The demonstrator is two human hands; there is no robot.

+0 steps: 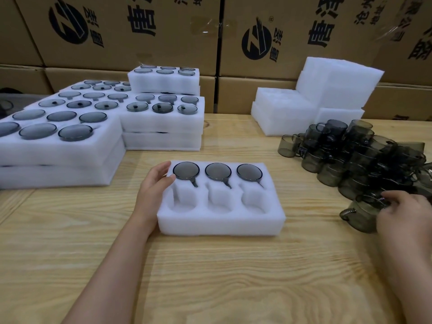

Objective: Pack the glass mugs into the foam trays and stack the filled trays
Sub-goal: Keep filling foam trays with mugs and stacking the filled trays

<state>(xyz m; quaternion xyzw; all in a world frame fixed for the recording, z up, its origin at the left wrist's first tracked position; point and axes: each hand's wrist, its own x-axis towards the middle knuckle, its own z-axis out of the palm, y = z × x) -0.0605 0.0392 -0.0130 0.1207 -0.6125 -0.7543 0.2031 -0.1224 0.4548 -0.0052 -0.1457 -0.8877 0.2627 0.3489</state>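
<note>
A white foam tray (pixel 219 224) lies in the middle of the wooden table. Its far row holds three smoky glass mugs (pixel 218 171); the three near pockets are bare foam. My left hand (pixel 156 183) rests on the tray's left edge, thumb lying on the foam beside the far-left mug. At the right, my right hand (pixel 395 210) curls its fingers round a smoky mug (pixel 361 212) at the near edge of a loose heap of mugs (pixel 355 150).
Stacks of filled foam trays (pixel 58 150) stand at the left and back left. Empty foam trays (pixel 311 99) are piled at the back right. Cardboard boxes (pixel 257 43) form a wall behind the table. Bare wood lies in front of the tray.
</note>
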